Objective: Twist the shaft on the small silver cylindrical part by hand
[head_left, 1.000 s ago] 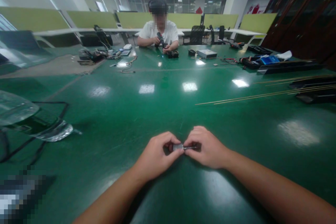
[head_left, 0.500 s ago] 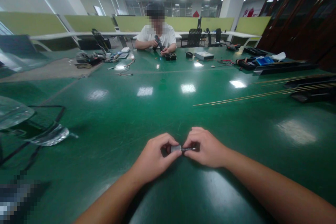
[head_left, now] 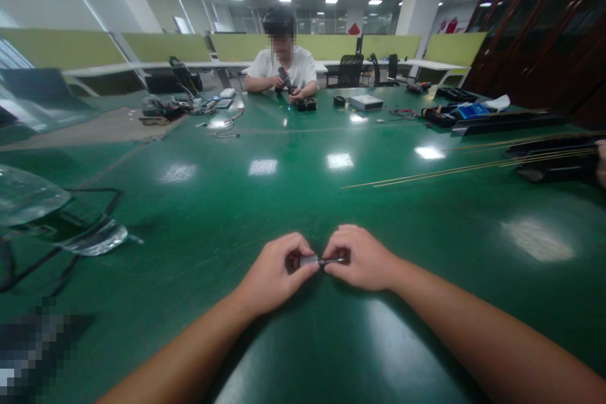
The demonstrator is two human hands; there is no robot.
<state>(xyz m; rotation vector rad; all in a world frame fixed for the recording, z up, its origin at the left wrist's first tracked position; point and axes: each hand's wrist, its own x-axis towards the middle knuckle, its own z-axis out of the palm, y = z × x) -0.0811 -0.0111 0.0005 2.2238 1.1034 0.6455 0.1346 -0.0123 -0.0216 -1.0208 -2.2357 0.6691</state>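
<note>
My left hand (head_left: 274, 271) pinches a small silver metal cylinder (head_left: 308, 260) between thumb and fingers, just above the green tabletop (head_left: 227, 214). Facing it, my right hand (head_left: 362, 259) is closed on a thin dark metal rod (head_left: 335, 260). The rod lies in line with the cylinder, its left end meeting the cylinder's right end. Whether it sits inside cannot be made out. Part of each piece is hidden by my fingers.
A clear plastic bottle (head_left: 95, 235) lies at left by a dark cable. Thin brass-coloured rods (head_left: 426, 175) reach in from the right. Across the table a person (head_left: 281, 69) holds a dark tool. Another hand (head_left: 601, 163) shows at the right edge, by black trays (head_left: 544, 167).
Both my hands have shifted slightly left and up in view, still holding the cylinder and the rod together. A hand has appeared at the right edge by the black trays.
</note>
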